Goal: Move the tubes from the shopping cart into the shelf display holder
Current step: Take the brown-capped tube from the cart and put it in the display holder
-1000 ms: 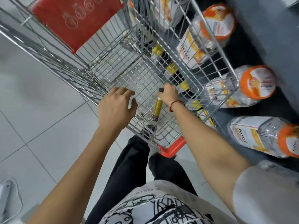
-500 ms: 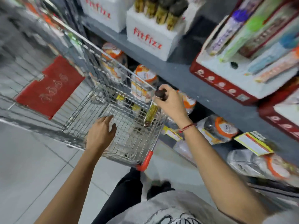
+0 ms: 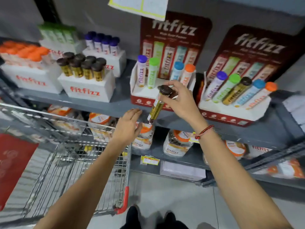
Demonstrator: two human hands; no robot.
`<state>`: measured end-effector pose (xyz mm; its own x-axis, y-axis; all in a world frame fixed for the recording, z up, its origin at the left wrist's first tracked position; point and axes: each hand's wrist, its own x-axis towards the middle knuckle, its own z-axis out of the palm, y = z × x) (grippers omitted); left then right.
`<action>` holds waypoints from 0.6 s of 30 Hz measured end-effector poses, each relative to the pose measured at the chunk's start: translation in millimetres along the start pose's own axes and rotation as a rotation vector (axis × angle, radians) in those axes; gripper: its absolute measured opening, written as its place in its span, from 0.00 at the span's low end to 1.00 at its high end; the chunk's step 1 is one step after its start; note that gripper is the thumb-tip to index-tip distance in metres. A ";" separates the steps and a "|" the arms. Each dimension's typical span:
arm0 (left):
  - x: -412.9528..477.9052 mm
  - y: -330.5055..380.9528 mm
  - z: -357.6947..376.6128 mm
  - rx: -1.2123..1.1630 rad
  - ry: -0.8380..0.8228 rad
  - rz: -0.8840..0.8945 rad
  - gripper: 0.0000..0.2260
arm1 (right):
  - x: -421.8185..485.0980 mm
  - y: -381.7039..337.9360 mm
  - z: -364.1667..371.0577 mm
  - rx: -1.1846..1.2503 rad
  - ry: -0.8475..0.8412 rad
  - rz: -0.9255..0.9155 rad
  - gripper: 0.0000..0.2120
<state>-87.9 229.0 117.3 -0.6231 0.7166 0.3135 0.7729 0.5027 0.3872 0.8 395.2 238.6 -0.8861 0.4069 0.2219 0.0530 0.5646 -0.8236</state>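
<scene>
My right hand [image 3: 179,100] grips a gold tube with a dark brown cap [image 3: 156,107] by its top, holding it tilted just in front of the red and white display holder [image 3: 142,95]. That holder carries purple, green, blue and orange capped tubes, with a free slot in the middle. My left hand [image 3: 128,126] hovers open near the shelf edge, above the wire shopping cart [image 3: 69,164]. At least one yellow tube [image 3: 87,148] shows in the cart, blurred.
A second display holder [image 3: 231,113] to the right holds a full row of tubes. White fitfizz boxes [image 3: 85,90] with capped tubes stand on the shelf at left. Orange-lidded jars [image 3: 178,144] fill the lower shelf. Grey floor tiles lie below.
My right hand lifted the gold tube out of the cart and up to the display holder on the shelf. My left hand left the cart basket and rose toward the shelf edge.
</scene>
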 end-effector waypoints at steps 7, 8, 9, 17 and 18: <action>9.5 9.1 32.4 0.152 -0.119 0.101 0.25 | -4.0 4.2 -36.4 -0.057 0.088 -0.010 0.16; 8.9 6.8 33.9 0.166 -0.122 0.108 0.25 | -4.6 4.2 -38.7 -0.076 0.099 -0.014 0.16; 8.5 4.6 34.2 0.174 -0.130 0.113 0.27 | -4.8 4.0 -40.7 -0.106 0.110 -0.020 0.16; 7.9 -3.8 36.8 0.176 -0.123 0.153 0.26 | 3.7 -4.8 -51.6 -0.238 -0.006 -0.060 0.14; 7.8 -3.6 37.3 0.175 -0.117 0.155 0.27 | 5.1 -5.1 -52.7 -0.268 -0.024 -0.062 0.15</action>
<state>-91.1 250.8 86.0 -0.4854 0.8376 0.2508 0.8734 0.4512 0.1834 20.3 432.2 271.4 -0.9019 0.3506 0.2523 0.1158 0.7590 -0.6407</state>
